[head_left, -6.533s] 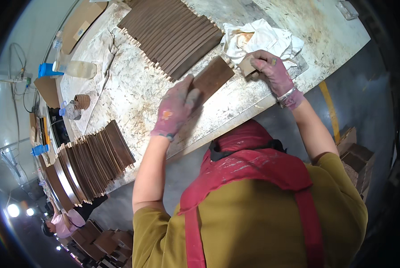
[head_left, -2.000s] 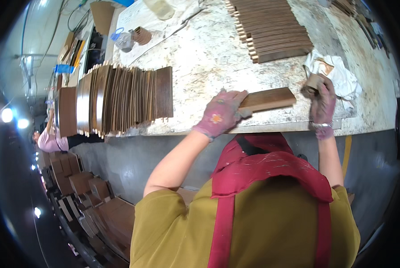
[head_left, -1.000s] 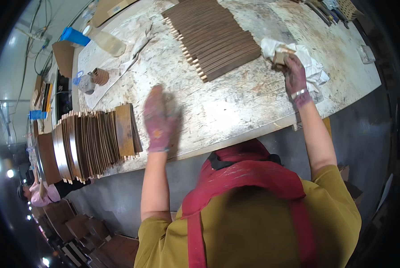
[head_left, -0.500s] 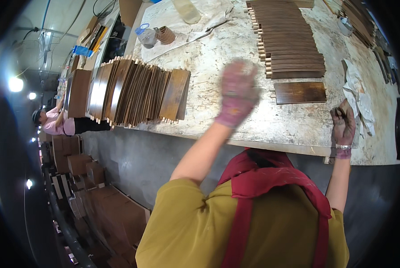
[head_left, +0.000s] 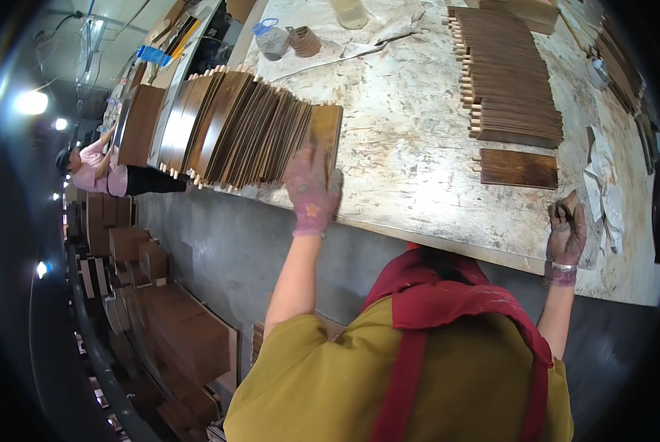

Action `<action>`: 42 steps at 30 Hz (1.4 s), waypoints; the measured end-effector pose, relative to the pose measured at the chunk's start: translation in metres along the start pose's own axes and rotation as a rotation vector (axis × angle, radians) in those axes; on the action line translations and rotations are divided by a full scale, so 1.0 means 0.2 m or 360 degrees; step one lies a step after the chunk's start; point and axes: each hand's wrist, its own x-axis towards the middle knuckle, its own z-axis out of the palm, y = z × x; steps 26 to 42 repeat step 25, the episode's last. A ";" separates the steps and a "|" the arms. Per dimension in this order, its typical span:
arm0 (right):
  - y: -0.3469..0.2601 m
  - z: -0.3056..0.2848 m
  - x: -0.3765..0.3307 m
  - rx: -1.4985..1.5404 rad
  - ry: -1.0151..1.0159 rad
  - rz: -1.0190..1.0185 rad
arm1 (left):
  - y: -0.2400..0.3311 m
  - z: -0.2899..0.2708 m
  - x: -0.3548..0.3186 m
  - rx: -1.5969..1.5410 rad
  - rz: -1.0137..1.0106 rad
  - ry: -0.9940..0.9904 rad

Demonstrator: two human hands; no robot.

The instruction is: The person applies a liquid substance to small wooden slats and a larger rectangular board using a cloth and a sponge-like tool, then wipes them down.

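Observation:
My left hand [head_left: 311, 190], in a stained pink glove, reaches to the near end of the last dark wooden slat [head_left: 325, 127] in the left row. Its fingers lie stretched over the slat and the thumb stands apart. That row of brown slats [head_left: 252, 132] leans together, with pale dowels along the ends. My right hand [head_left: 568, 239], gloved and darkly stained, rests at the table's front edge with curled fingers. A small brownish piece shows at its fingertips; I cannot make out its kind. A single glossy slat [head_left: 518, 169] lies flat beyond that hand.
A long stack of slats [head_left: 510, 74] stands at the back right of the worn table [head_left: 403, 147]. Crumpled white paper [head_left: 604, 184] lies at the right. A clear jug [head_left: 271, 40] and a brown ribbed cup [head_left: 305, 42] stand at the back. Another person [head_left: 90, 166] works far left.
My left hand has swung left and toward me, from over the bare middle of the table to the end of the left row. The right hand stays curled by the table edge.

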 end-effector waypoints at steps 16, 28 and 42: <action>-0.13 -0.08 0.43 0.0032 0.0166 -0.0177 | 0.72 0.11 0.12 -0.1287 0.0565 -0.0046; -0.07 -0.07 0.45 0.0054 0.0061 -0.0025 | 0.95 0.17 0.06 -0.1150 0.0706 -0.0227; -0.07 -0.07 0.45 0.0054 0.0061 -0.0025 | 0.95 0.17 0.06 -0.1150 0.0706 -0.0227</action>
